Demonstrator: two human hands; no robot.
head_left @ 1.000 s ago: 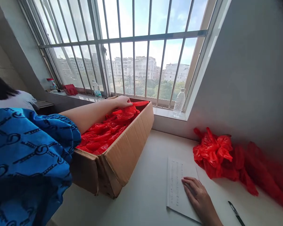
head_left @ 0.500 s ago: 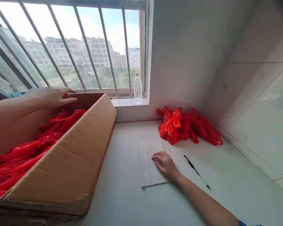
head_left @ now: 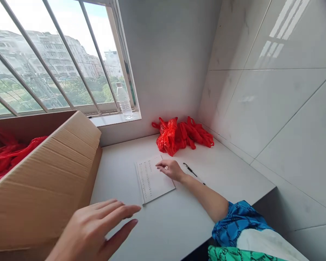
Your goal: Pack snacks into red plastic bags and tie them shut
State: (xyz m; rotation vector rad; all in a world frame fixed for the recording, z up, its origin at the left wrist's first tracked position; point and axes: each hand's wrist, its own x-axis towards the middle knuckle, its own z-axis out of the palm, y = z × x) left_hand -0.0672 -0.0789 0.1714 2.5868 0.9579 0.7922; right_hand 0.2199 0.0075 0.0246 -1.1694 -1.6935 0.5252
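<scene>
Hard daylight pours through the barred window (head_left: 51, 69) on my left and fills the whole corner. The sky beyond it is blown out almost to white. The glossy wall tiles (head_left: 282, 108) on my right throw the light back as pale streaks of glare near the top edge. The white counter (head_left: 233, 174) is evenly bright, with only soft, faint shadows under the red bags (head_left: 179, 135) and beside the cardboard box (head_left: 51, 181). My left hand (head_left: 97, 232), close to the lens, is slightly blurred. The paper (head_left: 152, 181) is sharper, but its print is too small to read. Straight lines bow and lean toward the edges of the frame, stretched by the wide angle.
</scene>
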